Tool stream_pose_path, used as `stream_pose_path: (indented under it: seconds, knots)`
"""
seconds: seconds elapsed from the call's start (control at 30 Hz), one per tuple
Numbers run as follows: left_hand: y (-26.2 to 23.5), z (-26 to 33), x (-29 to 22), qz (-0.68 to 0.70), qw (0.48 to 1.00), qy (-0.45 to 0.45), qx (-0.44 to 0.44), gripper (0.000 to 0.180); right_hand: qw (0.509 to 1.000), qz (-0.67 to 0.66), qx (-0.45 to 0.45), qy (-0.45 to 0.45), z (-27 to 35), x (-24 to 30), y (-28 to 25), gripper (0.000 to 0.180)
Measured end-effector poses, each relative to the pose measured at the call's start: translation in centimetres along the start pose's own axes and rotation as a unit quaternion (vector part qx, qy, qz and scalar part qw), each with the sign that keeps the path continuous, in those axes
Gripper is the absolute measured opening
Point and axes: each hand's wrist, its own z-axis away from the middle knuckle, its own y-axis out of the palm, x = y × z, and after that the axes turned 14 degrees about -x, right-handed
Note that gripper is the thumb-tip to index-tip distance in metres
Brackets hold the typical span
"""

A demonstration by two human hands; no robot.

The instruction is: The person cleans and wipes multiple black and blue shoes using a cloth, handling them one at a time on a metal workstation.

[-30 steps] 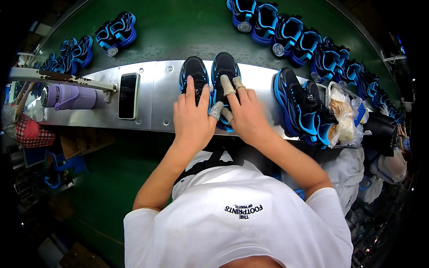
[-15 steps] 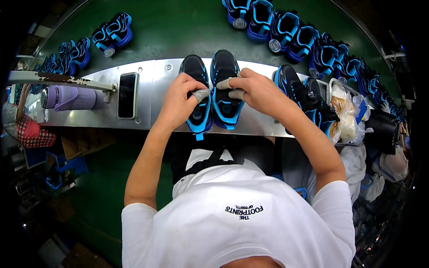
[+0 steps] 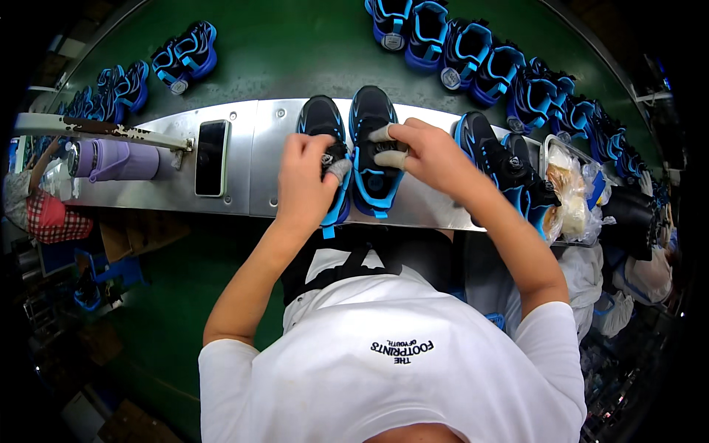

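Head view: looking down on a work line, listed from biggest to smallest.
Green belt: curved across the top, carrying rows of black and blue shoes, one row at upper right, another at upper left.
Metal shelf: running left to right just below the belt, bearing everything listed below.
White shirt: filling the lower middle, both bare forearms reaching up from it to the shelf.
Spare pair of shoes: lying on the shelf just right of the right hand, tilted, toes up and left.
Plastic bags: bunched at the shelf's right end.
Left shoe: black and blue, long axis running away from the body, toe toward the belt, heel at the shelf's near edge.
Right shoe: touching the left shoe side by side, same direction, toe toward the belt.
Purple bottle: lying on its side at the shelf's left end.
Phone: dark, flat, long axis up and down, well left of the pair.
Left hand: resting over the left shoe's rear half, fingers closed on its opening, one fingertip taped.
Right hand: beside the right shoe, taped fingertips pinched together on its tongue.
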Motion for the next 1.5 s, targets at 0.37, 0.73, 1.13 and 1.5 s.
stream_pose_path:
  seconds: [0.37,0.73,1.13,1.5]
  knots:
    - [-1.1,-1.3,0.8,0.048,0.983,-0.072,0.162,0.042,0.991,-0.079,0.109,-0.003,-0.7,-1.3,-1.4,0.03]
    - [-1.9,-2.4,0.6,0.104,0.966,-0.088,0.221,0.035,0.992,-0.104,0.065,0.006,-0.4,-2.1,-0.2,0.032]
    - [-1.7,-1.5,0.6,0.153,0.96,-0.118,0.205,0.038,0.996,-0.092,0.01,-0.007,0.1,-1.8,0.4,0.032]
    - [-1.3,-1.2,0.2,0.076,0.984,-0.074,0.14,0.038,0.997,-0.075,0.001,-0.022,-0.4,-2.3,0.8,0.031]
